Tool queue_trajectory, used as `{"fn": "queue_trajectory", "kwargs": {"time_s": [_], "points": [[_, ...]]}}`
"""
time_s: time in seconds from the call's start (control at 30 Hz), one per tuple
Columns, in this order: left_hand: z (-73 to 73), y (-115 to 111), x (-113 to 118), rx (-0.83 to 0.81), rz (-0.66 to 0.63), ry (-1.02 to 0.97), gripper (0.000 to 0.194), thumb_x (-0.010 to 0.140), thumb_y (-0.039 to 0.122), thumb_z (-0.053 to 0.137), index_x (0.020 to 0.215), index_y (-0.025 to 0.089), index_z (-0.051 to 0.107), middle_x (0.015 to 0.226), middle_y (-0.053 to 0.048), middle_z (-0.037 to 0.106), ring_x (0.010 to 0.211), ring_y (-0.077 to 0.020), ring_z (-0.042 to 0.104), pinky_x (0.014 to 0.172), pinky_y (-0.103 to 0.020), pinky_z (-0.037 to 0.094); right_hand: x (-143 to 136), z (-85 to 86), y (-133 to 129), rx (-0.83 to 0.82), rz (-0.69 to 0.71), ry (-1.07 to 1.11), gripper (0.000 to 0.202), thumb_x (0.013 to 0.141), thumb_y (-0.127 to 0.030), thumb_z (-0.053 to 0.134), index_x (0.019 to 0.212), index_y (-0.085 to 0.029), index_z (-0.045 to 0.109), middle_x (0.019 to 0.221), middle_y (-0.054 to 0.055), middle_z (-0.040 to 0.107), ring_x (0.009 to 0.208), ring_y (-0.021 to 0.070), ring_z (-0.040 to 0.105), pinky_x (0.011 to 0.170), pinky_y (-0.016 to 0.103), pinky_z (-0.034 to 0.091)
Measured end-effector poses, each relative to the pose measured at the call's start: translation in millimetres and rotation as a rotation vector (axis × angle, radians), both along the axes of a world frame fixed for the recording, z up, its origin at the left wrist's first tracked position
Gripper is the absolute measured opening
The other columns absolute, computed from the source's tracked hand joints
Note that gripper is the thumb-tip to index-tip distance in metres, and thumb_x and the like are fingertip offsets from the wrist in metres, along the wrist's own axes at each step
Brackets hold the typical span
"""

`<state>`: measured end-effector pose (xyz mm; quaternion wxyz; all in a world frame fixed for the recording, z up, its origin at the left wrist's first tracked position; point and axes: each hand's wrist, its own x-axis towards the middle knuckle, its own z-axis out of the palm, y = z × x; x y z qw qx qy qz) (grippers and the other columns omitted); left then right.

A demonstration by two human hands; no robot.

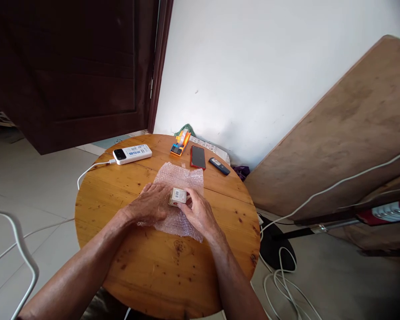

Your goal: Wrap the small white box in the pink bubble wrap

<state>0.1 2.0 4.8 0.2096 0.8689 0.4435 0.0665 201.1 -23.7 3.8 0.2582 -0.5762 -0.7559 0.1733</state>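
A small box with a barcode label (178, 196) lies on a sheet of bubble wrap (182, 178) in the middle of a round wooden table (143, 262). My left hand (151, 203) rests on the wrap at the box's left side, fingers against the box. My right hand (200, 213) grips the box from the right, thumb and fingers around its edge. The lower part of the wrap is hidden under both hands.
At the table's far edge lie a white power bank (132, 154) with a white cable, an orange tape dispenser (181, 143), a red phone (198, 157) and a dark small remote-like device (219, 166). A wooden board (346, 133) leans against the wall at the right. White cables (286, 284) run over the floor.
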Motion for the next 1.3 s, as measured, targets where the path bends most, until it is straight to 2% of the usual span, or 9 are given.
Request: {"fn": "queue_trajectory", "kwargs": {"time_s": [0.17,0.37,0.63,0.8,0.93,1.1,1.3], "points": [[6.1,0,-2,-0.023,-0.035,-0.012,0.071,0.073,0.024,0.055,0.141,0.026,0.036,0.151,-0.01,0.041,0.144,-0.0297,0.03,0.117,-0.051,0.024,-4,-0.5,1,-0.02,-0.071,0.009,0.036,0.079,-0.02,0.065,0.114,-0.022,0.057,0.101,0.006,0.069,0.086,0.0218,0.064,0.076,0.034,0.049],[6.5,2,-5,-0.041,-0.035,0.018,0.075,0.072,0.024,0.056,0.143,0.027,0.035,0.153,-0.009,0.038,0.145,-0.0309,0.028,0.119,-0.051,0.02,-2,0.0,0,-0.031,-0.042,0.02,0.039,0.08,-0.018,0.063,0.118,-0.021,0.056,0.102,0.006,0.069,0.087,0.0216,0.065,0.077,0.034,0.049],[-1.7,3,-8,-0.009,-0.006,-0.007,0.081,0.07,0.023,0.057,0.148,0.024,0.032,0.156,-0.012,0.034,0.147,-0.0323,0.025,0.119,-0.054,0.016,4,-2.3,1,-0.03,-0.018,0.026,0.046,0.078,-0.015,0.064,0.123,-0.023,0.054,0.111,0.006,0.067,0.096,0.0219,0.064,0.084,0.035,0.048],[-9.5,6,-4,0.089,0.072,-0.074,0.075,0.07,0.018,0.053,0.143,0.022,0.04,0.153,-0.01,0.04,0.145,-0.0303,0.029,0.119,-0.053,0.019,9,-4.1,1,-0.04,0.003,0.068,0.056,0.078,-0.015,0.064,0.131,-0.024,0.049,0.119,0.007,0.065,0.096,0.0212,0.064,0.085,0.036,0.049],[-13.2,6,1,0.132,0.056,-0.129,0.076,0.07,0.016,0.051,0.144,0.02,0.039,0.151,-0.01,0.044,0.145,-0.0279,0.03,0.12,-0.05,0.021,10,-3.6,2,-0.097,0.003,0.057,0.057,0.078,-0.011,0.062,0.132,-0.021,0.049,0.115,0.008,0.066,0.09,0.0202,0.065,0.084,0.037,0.05],[-14.1,4,3,0.129,0.027,-0.167,0.073,0.07,0.016,0.05,0.142,0.019,0.04,0.146,-0.011,0.049,0.141,-0.0277,0.036,0.118,-0.047,0.026,14,-5.6,3,-0.116,0.023,0.075,0.059,0.078,-0.009,0.06,0.135,-0.021,0.048,0.109,0.007,0.068,0.087,0.0191,0.065,0.083,0.037,0.051],[-12.1,4,2,0.088,0.03,-0.155,0.071,0.068,0.014,0.05,0.138,0.021,0.041,0.146,-0.011,0.049,0.137,-0.0281,0.041,0.114,-0.048,0.031,25,-6.2,5,-0.151,-0.003,0.08,0.059,0.078,-0.008,0.058,0.134,-0.022,0.049,0.121,0.009,0.064,0.083,0.0165,0.065,0.081,0.035,0.051]]}}
